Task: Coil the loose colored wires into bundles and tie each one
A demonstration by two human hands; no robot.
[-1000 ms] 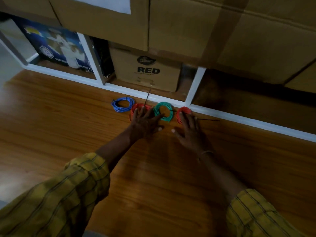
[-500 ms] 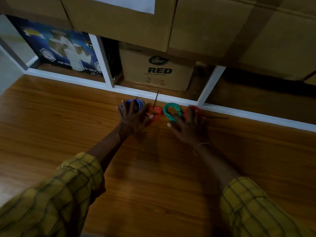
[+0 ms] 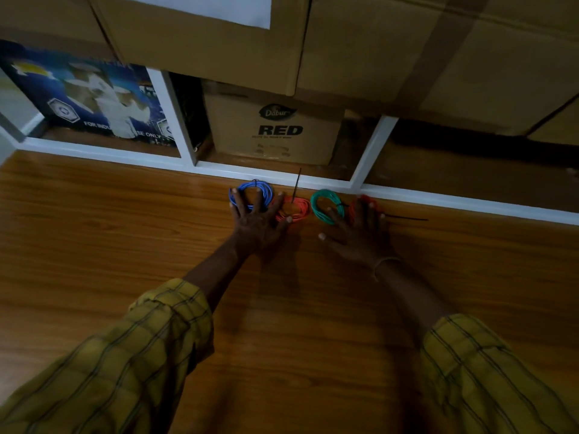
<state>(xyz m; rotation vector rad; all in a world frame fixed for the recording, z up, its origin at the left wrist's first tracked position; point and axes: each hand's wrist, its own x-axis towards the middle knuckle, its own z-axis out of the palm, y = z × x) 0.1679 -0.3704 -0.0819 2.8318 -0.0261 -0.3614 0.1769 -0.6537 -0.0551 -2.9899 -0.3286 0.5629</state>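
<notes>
Wire coils lie in a row along the far edge of the wooden floor point(image 3: 125, 233), just before the white shelf frame point(image 3: 269, 173), the row running left to right. From the left: a blue coil point(image 3: 264, 191), an orange coil point(image 3: 299, 208), a green coil point(image 3: 326, 205) whose oval runs toward and away from the shelf, and a red coil point(image 3: 365, 200), mostly hidden. Each lies flat. A thin dark tie tail point(image 3: 297, 184) sticks out of the orange coil toward the shelf; another tail point(image 3: 407, 218) trails rightward from the red one.

The left hand point(image 3: 255, 222) is spread flat, fingers wide, resting on the blue coil with its thumb on the orange coil. The right hand point(image 3: 357, 236) is also splayed flat, fingers on the red coil and beside the green; neither hand grasps anything.

A second ago the left hand covered the orange coil and the blue one lay apart to the left; the hand has since shifted left onto the blue coil, which now sits close against the orange. The right hand stays on the red coil

Behind stands a cardboard box point(image 3: 272, 130) marked RED
</notes>
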